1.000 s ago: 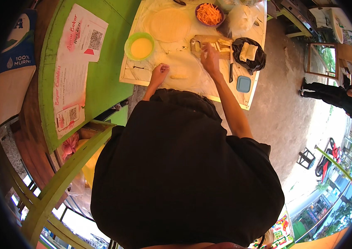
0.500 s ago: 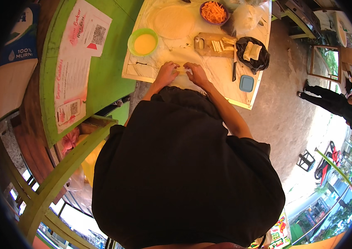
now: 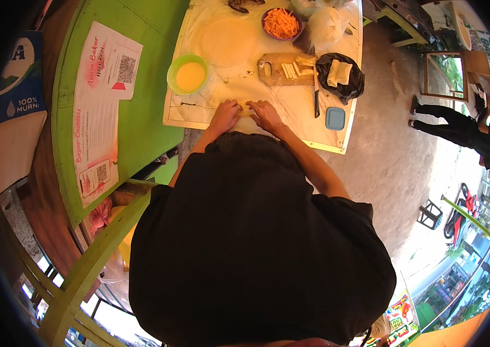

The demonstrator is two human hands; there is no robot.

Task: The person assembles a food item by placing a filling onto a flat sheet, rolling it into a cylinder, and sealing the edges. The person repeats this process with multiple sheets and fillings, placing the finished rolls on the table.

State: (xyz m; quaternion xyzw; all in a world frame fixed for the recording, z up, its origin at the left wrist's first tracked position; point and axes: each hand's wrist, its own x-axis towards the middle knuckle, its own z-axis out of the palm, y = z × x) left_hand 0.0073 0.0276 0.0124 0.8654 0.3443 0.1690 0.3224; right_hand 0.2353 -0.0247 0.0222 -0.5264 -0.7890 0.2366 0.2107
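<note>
At the near edge of the marble-patterned table, my left hand (image 3: pixel 226 117) and my right hand (image 3: pixel 264 118) face each other. Their curled fingers pinch a thin pale dough sheet (image 3: pixel 247 93), which lies flat beyond them. Part of what is between the fingertips is hidden. A stack of large round pale sheets (image 3: pixel 229 41) lies farther back. To the left stands a green bowl (image 3: pixel 190 77) of yellow liquid. Pale cut sticks rest on a wooden board (image 3: pixel 268 77), and folded pale rolls (image 3: pixel 339 74) sit in a black plastic bag (image 3: pixel 356 87).
A knife (image 3: pixel 316 103) lies right of the board, near a blue-grey lidded box (image 3: pixel 335 118). Behind are a purple bowl (image 3: pixel 264 30) of orange shreds and a plastic bag (image 3: pixel 323 28). A green panel (image 3: pixel 152 110) borders the left; another person (image 3: pixel 459 127) stands far right.
The view has shifted, so the table sits slightly lower and farther left. My hands stay at the near edge with the dough sheet, the fingers moved slightly. The other person's legs have shifted.
</note>
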